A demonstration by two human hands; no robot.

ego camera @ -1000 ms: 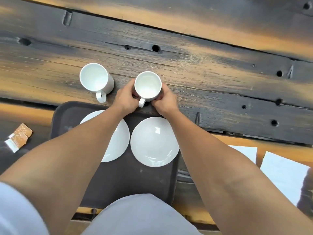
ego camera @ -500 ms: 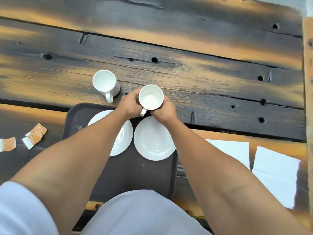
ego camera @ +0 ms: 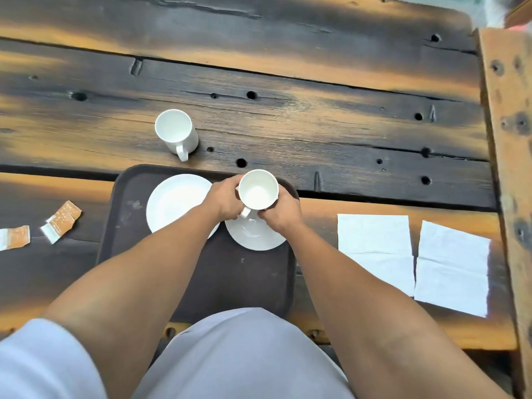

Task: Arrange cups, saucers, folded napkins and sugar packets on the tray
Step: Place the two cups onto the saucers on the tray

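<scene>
A dark brown tray [ego camera: 144, 254] lies in front of me with two white saucers on it. My left hand [ego camera: 223, 198] and my right hand [ego camera: 280, 211] grip a white cup [ego camera: 258, 190] from both sides, over the far part of the right saucer [ego camera: 259, 239]. Whether the cup touches the saucer I cannot tell. The left saucer [ego camera: 175, 201] is bare. A second white cup [ego camera: 176, 133] stands upright on the table beyond the tray, handle toward me. Two white napkins [ego camera: 374, 249] [ego camera: 452, 269] lie flat to the right. Sugar packets [ego camera: 62, 221] [ego camera: 14, 237] lie to the left.
The table is dark weathered planks [ego camera: 316, 125] with holes and gaps. A wooden beam [ego camera: 506, 139] runs along the right edge. My grey-clothed torso [ego camera: 239, 355] covers the tray's near edge.
Both hands have brought the cup from the table beyond the tray toward me, over the right saucer. The other cup has stayed in place.
</scene>
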